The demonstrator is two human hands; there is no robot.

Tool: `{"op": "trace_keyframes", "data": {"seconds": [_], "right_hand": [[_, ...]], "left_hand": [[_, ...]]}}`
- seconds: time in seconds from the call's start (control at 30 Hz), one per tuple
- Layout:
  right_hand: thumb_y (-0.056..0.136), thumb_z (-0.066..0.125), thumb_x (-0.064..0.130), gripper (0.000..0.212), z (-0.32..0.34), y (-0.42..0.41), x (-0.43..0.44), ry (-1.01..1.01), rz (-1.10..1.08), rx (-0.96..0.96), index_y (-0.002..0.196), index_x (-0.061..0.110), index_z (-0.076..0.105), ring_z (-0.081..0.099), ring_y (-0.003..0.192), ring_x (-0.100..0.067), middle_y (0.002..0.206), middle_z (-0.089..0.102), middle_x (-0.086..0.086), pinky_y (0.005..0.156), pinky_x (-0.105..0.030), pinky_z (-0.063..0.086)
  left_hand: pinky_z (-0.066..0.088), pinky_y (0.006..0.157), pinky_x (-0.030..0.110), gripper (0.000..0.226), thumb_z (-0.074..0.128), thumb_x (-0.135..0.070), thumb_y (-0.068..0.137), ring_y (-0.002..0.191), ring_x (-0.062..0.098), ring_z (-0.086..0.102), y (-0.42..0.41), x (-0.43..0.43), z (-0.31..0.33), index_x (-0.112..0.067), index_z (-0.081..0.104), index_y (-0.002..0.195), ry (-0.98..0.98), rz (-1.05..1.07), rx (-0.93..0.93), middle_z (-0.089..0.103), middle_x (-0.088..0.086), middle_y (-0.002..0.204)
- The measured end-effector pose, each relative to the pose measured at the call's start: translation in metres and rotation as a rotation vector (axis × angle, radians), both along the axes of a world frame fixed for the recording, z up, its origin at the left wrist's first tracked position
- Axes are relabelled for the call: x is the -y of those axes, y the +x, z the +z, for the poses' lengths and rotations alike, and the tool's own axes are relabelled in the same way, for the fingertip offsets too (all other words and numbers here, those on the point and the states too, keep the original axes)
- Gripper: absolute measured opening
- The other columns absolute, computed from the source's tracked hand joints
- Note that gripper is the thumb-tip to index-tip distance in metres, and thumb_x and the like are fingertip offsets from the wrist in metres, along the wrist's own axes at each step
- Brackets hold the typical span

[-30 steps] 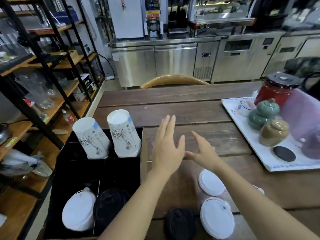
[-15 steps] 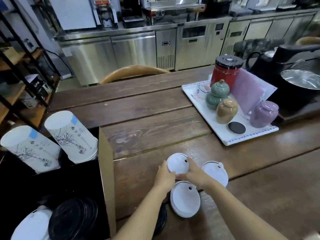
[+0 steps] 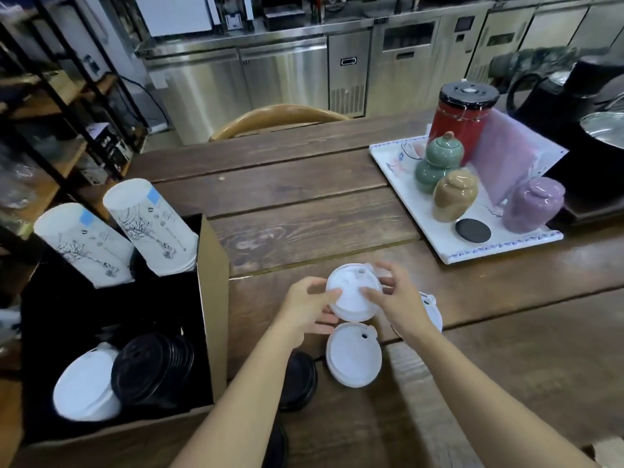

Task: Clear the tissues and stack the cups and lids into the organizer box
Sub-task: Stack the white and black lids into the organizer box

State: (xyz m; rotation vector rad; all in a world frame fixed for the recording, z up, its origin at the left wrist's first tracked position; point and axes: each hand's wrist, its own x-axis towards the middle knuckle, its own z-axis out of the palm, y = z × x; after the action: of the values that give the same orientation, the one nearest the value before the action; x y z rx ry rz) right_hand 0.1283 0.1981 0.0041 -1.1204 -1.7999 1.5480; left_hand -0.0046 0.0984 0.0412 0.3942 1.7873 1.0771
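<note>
Fingers [image 3: 332,294] of the left hand [image 3: 305,307] and the right hand [image 3: 398,300] close on opposite edges of a white lid [image 3: 353,292], held just above the desk [image 3: 304,204]. A second white lid [image 3: 353,354] lies just nearer; the organizer box [image 3: 212,298] sits left of it, holding cup stacks [image 3: 152,228]

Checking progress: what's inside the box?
The box holds two cup stacks, white lids and black lids. Its dark bottom hides anything else.
</note>
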Motion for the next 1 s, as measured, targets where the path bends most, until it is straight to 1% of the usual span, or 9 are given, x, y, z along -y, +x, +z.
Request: {"op": "trace_keyframes", "data": {"seconds": [0.1,0.17,0.3,0.37,0.5,0.63,0.7,0.83,1.0], "right_hand": [[0.076,0.073,0.012,0.04,-0.003,0.01,0.005,-0.058,0.021,0.004,0.107,0.022,0.05,0.058,0.106,-0.022,0.12,0.055,-0.007,0.087,-0.042,0.053],[0.077,0.072,0.015,0.034,-0.008,0.016,0.013,-0.073,0.058,0.076,0.107,0.011,0.056,0.061,0.1,-0.023,0.111,0.064,-0.009,0.083,-0.04,0.055],[0.079,0.069,0.023,0.025,-0.016,0.029,0.029,-0.032,0.121,0.202,0.097,0.008,0.06,0.061,0.084,-0.02,0.092,0.066,-0.006,0.07,-0.033,0.051],[0.082,0.066,0.024,0.023,-0.019,0.034,0.034,0.0,0.149,0.242,0.097,0.008,0.061,0.059,0.081,-0.017,0.09,0.065,-0.004,0.064,-0.025,0.047],[0.086,0.059,0.022,0.019,-0.025,0.041,0.039,0.09,0.184,0.31,0.097,0.007,0.063,0.06,0.087,-0.025,0.093,0.067,-0.009,0.07,-0.032,0.046],[0.089,0.057,0.022,0.019,-0.03,0.047,0.041,0.077,0.221,0.295,0.103,0.011,0.064,0.059,0.088,-0.02,0.094,0.066,-0.005,0.07,-0.028,0.046],[0.089,0.056,0.023,0.02,-0.03,0.048,0.041,0.061,0.222,0.267,0.105,0.013,0.065,0.059,0.09,-0.019,0.094,0.066,-0.003,0.074,-0.029,0.047],[0.091,0.055,0.023,0.022,-0.03,0.047,0.041,0.072,0.257,0.258,0.108,0.014,0.065,0.058,0.088,-0.018,0.093,0.065,-0.003,0.068,-0.02,0.043],[0.091,0.055,0.023,0.021,-0.029,0.048,0.04,0.034,0.271,0.242,0.108,0.017,0.065,0.054,0.082,-0.015,0.089,0.062,0.002,0.064,-0.019,0.043]], "left_hand": [[0.059,0.057,0.027,0.033,0.065,-0.03,0.086,0.075,0.02,0.069,0.006,0.012,0.004,-0.016,0.054,0.114,-0.04,-0.008,-0.01,0.067,0.012,0.093],[0.057,0.057,0.027,0.035,0.066,-0.029,0.085,0.074,0.019,0.066,0.012,0.019,0.0,-0.011,0.055,0.113,-0.064,0.027,-0.017,0.066,0.011,0.093],[0.054,0.055,0.026,0.028,0.066,-0.021,0.085,0.072,0.016,0.059,0.029,0.031,-0.009,-0.006,0.057,0.106,-0.102,0.093,-0.027,0.061,0.007,0.091],[0.054,0.057,0.027,0.022,0.066,-0.021,0.086,0.075,0.017,0.058,0.036,0.037,-0.015,-0.007,0.057,0.1,-0.139,0.089,-0.04,0.06,0.008,0.092],[0.056,0.064,0.029,0.018,0.063,-0.025,0.088,0.078,0.019,0.059,0.049,0.047,-0.026,-0.009,0.056,0.094,-0.205,0.031,-0.089,0.06,0.007,0.087],[0.059,0.077,0.038,0.022,0.062,-0.026,0.088,0.079,0.021,0.06,0.057,0.052,-0.035,-0.01,0.054,0.101,-0.198,0.067,-0.094,0.06,0.007,0.085],[0.059,0.076,0.038,0.026,0.06,-0.027,0.089,0.079,0.021,0.062,0.059,0.051,-0.037,-0.013,0.051,0.109,-0.208,0.08,-0.109,0.063,0.008,0.092],[0.056,0.071,0.033,0.032,0.054,-0.026,0.093,0.083,0.021,0.062,0.06,0.049,-0.037,-0.017,0.051,0.123,-0.227,0.056,-0.119,0.062,0.009,0.109],[0.054,0.079,0.038,0.016,0.057,-0.012,0.091,0.109,0.027,0.054,0.054,0.044,-0.036,-0.013,0.058,0.107,-0.234,0.102,-0.062,0.056,0.009,0.126]]}}
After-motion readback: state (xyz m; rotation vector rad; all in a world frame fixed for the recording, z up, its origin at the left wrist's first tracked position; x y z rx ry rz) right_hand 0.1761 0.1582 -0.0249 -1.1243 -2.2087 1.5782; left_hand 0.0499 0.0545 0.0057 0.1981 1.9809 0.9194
